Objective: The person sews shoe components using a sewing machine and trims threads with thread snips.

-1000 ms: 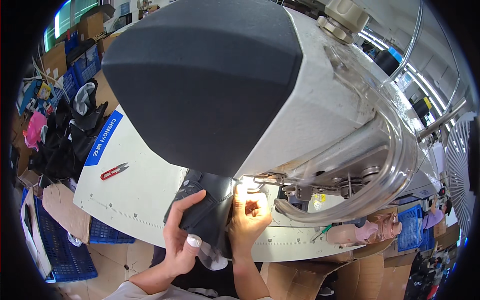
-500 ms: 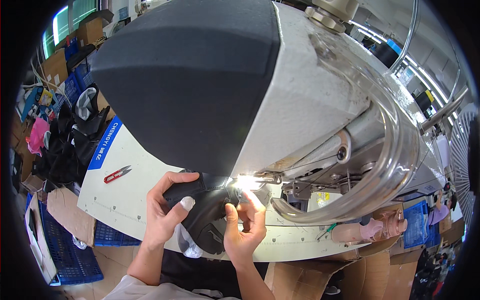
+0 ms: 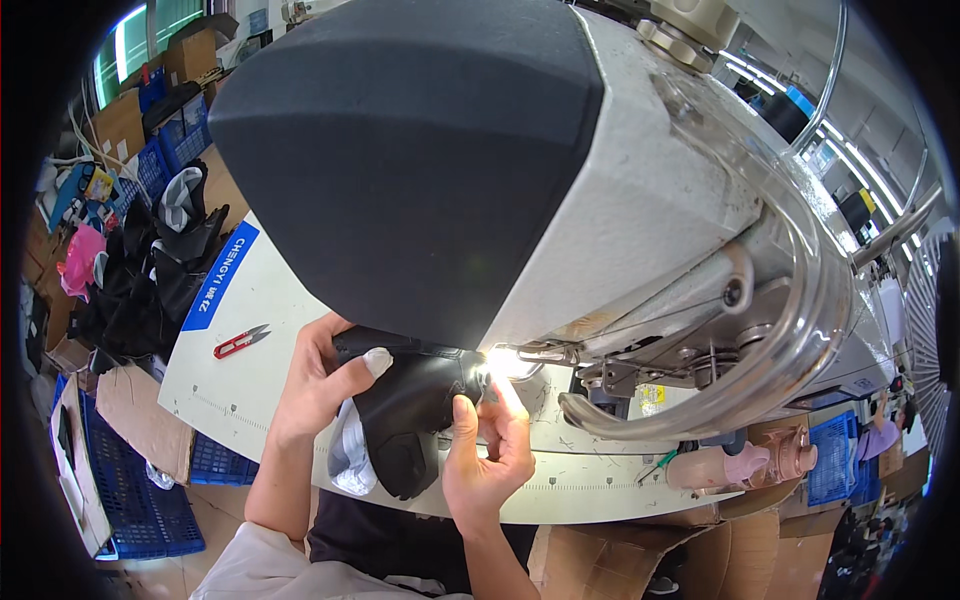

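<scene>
Under the sewing machine head [image 3: 410, 170] lies a black leather-like piece [image 3: 410, 400] with whitish lining [image 3: 352, 450] showing at its near left side. My left hand [image 3: 325, 385] grips its left part, the thumb on top and the other fingers partly hidden behind it and the dark cover. My right hand [image 3: 490, 450] holds the right edge between thumb and fingers, close to the bright machine lamp [image 3: 505, 362]. Glare and the machine head hide the needle area. Red-handled thread snips [image 3: 241, 342] rest on the pale machine table [image 3: 275, 290], left of my left hand.
A clear curved guard [image 3: 800, 370] juts out at the right. Beyond my right hand lie a pink bottle [image 3: 715, 467] and a green-handled tool [image 3: 657, 466]. Black pieces [image 3: 140, 280] pile up at the left above blue crates [image 3: 145, 490]. A cardboard box [image 3: 640, 550] stands below the table edge.
The black piece has turned, its lower end swinging left, and more lining shows. My left hand has moved up and further behind the dark cover. My right hand keeps its hold.
</scene>
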`<state>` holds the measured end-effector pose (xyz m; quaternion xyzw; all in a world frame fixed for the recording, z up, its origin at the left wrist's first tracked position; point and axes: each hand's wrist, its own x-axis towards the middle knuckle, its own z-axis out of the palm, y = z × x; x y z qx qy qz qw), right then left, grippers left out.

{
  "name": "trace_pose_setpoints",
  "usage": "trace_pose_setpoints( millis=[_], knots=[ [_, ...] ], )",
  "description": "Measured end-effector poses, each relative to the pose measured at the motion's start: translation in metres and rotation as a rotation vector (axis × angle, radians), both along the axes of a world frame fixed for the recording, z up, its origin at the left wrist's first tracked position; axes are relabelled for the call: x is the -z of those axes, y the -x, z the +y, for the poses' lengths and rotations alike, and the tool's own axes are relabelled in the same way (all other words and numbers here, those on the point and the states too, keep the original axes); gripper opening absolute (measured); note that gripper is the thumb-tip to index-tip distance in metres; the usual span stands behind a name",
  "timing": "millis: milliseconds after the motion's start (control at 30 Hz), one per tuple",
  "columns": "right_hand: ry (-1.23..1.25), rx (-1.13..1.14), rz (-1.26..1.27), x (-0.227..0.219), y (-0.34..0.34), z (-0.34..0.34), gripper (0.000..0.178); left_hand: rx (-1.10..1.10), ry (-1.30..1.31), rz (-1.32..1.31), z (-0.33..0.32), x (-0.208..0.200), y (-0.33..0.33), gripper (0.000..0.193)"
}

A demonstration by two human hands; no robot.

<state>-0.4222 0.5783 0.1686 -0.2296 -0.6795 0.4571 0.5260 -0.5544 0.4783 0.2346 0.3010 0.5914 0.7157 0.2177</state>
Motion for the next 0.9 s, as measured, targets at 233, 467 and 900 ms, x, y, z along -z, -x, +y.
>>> trace_pose_setpoints(
  millis=[233,467,900],
  knots=[
    [-0.005,0.01,-0.013,0.003,0.003,0.0,0.038,-0.007,-0.017,0.048,-0.001,0.012,0.01,0.038],
    [0.084,-0.038,0.002,0.003,-0.003,0.009,0.037,-0.048,-0.055,-0.043,0.004,-0.002,-0.005,0.036],
    [0.03,-0.096,-0.123,-0.003,-0.015,0.026,0.041,-0.043,-0.024,0.023,0.003,-0.003,-0.018,0.038]
  ],
)
